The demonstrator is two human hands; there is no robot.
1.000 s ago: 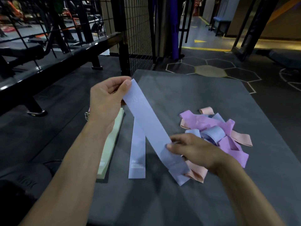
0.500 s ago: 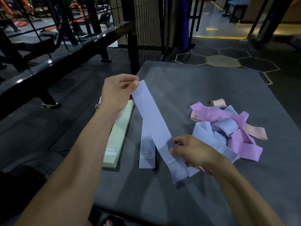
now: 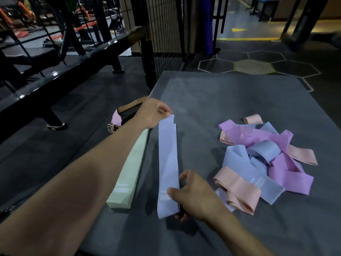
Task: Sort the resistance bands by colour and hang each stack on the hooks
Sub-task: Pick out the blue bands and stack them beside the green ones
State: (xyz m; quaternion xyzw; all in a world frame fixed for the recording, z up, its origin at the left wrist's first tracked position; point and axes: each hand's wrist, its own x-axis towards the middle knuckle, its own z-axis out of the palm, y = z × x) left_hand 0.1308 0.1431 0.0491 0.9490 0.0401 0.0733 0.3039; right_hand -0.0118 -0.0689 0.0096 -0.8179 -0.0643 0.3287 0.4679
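Where a second before the blue band had hung slanted in the air, it now lay nearly flat over the blue one already on the mat.

At far left the green stack sat squared up on the mat, and just beside it the blue band had been swung round and lowered parallel to it, so the blue pile looked about to gain a layer. Its far end was pinched by the left hand, fingertips closed on the top edge; its near end was pinched between thumb and fingers of the right hand, which had dropped from the band's middle to its lower corner. To the right, well apart, the unsorted heap of pink, purple and blue bands waited. No hooks were in view.
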